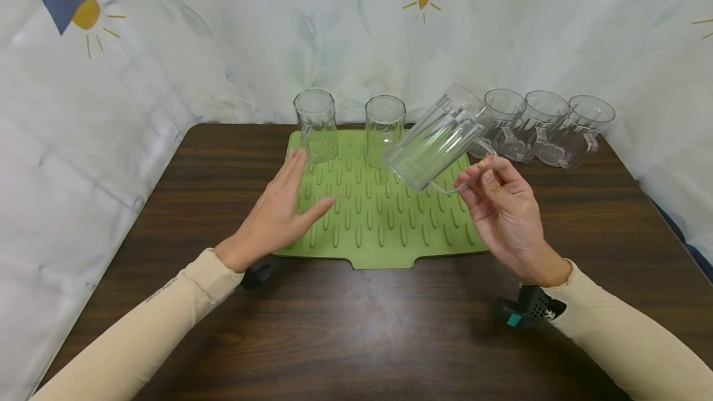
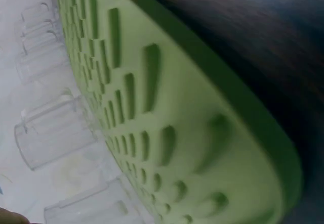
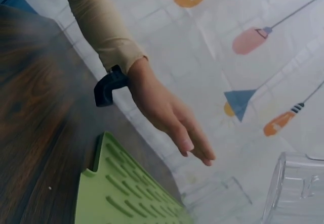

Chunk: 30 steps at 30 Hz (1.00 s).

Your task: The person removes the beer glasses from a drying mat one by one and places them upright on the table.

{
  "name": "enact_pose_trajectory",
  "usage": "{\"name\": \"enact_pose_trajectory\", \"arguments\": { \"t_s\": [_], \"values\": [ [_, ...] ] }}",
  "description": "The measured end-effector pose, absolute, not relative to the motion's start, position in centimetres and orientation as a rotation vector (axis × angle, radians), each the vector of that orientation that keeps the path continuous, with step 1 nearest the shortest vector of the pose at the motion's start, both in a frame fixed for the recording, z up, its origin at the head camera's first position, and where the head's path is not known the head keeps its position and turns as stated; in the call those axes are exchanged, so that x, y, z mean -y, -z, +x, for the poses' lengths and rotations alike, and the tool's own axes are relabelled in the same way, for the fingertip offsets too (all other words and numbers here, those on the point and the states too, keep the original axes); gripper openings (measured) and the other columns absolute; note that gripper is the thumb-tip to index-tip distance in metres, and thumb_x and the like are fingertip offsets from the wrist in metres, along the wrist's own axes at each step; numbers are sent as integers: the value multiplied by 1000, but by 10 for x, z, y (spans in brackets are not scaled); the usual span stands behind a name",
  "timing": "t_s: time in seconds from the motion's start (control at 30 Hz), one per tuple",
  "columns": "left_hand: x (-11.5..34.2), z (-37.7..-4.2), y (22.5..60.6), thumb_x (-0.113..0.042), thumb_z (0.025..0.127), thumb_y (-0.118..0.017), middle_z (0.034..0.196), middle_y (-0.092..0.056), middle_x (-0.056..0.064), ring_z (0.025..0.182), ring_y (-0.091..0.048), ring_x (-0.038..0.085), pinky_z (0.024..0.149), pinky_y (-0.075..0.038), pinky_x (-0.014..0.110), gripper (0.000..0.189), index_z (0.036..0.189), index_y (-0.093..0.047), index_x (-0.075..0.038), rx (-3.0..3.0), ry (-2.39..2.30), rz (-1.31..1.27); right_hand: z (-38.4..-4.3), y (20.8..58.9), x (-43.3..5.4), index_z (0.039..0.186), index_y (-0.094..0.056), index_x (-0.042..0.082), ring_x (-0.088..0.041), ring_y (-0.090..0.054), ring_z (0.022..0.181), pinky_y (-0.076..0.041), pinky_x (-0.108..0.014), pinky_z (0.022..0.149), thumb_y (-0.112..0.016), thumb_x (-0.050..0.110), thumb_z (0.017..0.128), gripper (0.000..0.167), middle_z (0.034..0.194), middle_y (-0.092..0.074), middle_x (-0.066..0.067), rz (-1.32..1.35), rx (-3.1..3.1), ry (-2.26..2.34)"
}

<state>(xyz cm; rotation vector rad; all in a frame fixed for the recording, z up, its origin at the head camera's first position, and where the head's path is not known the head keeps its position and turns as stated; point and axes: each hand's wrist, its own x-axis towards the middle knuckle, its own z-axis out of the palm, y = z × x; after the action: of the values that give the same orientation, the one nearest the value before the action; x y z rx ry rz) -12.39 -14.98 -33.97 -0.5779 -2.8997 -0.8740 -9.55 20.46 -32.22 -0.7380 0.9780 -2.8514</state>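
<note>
My right hand [image 1: 509, 218] pinches the handle of a clear glass mug [image 1: 437, 138], which is tilted above the right part of a green ridged mat [image 1: 384, 258]. The held mug [image 3: 298, 193] shows partly at the edge of the right wrist view. Over the mat's left side, my left hand [image 1: 275, 215] is stretched out with straight fingers and holds nothing. Its fingertips appear close to a clear mug [image 1: 320, 144] at the mat's back left. Another clear mug [image 1: 384, 135] stands at the back middle of the mat; both show in the left wrist view.
Several more clear mugs [image 1: 585, 132] stand close together on the dark wooden table [image 1: 362, 327], right of the mat at the back. A patterned white curtain [image 1: 250, 36] hangs behind the table and along its left side.
</note>
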Motion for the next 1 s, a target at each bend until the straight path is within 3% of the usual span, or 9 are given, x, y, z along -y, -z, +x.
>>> {"name": "enact_pose_trajectory", "arguments": {
  "t_s": [0.67, 1.0],
  "values": [
    [174, -120, 357, -59, 102, -55, 174, 1, 23, 164, -1, 38, 130, -21, 62, 105, 165, 3, 0, 3055, 612, -550, -97, 329, -228, 115, -60, -12, -30, -72, 106, -60, -37, 101, -33, -10, 107, 28, 110, -70, -21, -848, -987, 2833],
    [187, -118, 362, -61, 100, -58, 172, -3, 30, 163, -5, 45, 128, -21, 64, 106, 164, -3, 4, 3079, 577, -542, -97, 332, -240, 118, -60, -14, -32, -73, 107, -60, -38, 102, -33, -12, 106, 29, 112, -72, -22, -900, -1115, 2816]
  ]
}}
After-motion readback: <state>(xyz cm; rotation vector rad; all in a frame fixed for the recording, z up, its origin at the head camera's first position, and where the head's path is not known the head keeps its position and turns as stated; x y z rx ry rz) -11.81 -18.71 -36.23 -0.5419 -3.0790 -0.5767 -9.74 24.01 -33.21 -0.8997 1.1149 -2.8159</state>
